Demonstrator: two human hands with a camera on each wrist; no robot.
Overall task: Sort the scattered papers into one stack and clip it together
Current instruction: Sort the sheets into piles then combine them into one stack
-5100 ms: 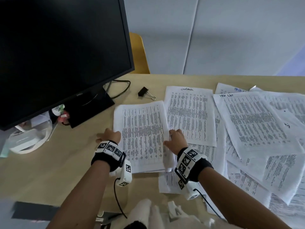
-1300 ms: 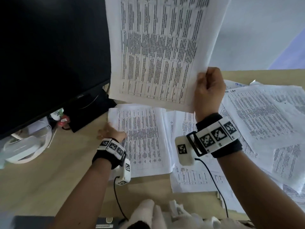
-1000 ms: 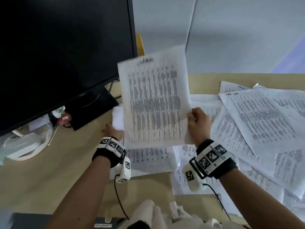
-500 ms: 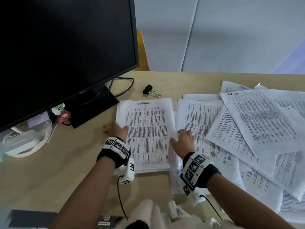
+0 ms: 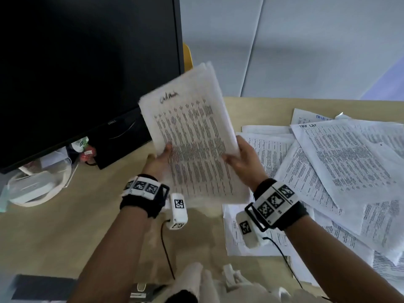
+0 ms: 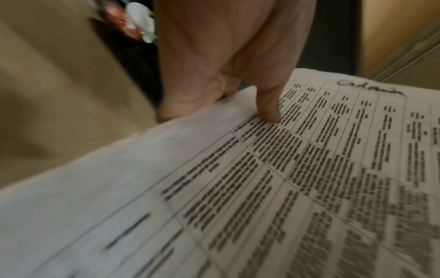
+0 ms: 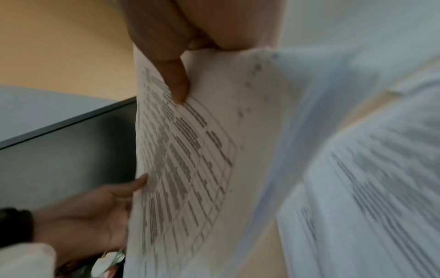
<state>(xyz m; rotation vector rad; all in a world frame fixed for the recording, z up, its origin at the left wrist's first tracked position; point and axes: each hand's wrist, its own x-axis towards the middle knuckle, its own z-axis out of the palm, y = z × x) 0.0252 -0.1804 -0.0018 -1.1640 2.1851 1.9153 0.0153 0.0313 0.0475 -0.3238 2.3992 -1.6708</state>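
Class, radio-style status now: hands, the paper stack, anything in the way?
Left hand and right hand grip the stack, lifted off the desk. Loose papers remain scattered right. Binder clip not visible. Monitor close on the left.

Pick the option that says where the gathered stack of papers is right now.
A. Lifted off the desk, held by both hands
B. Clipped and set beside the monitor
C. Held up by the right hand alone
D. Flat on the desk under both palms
A: the stack of papers is raised and tilted, the left hand and the right hand each pinching a side edge.
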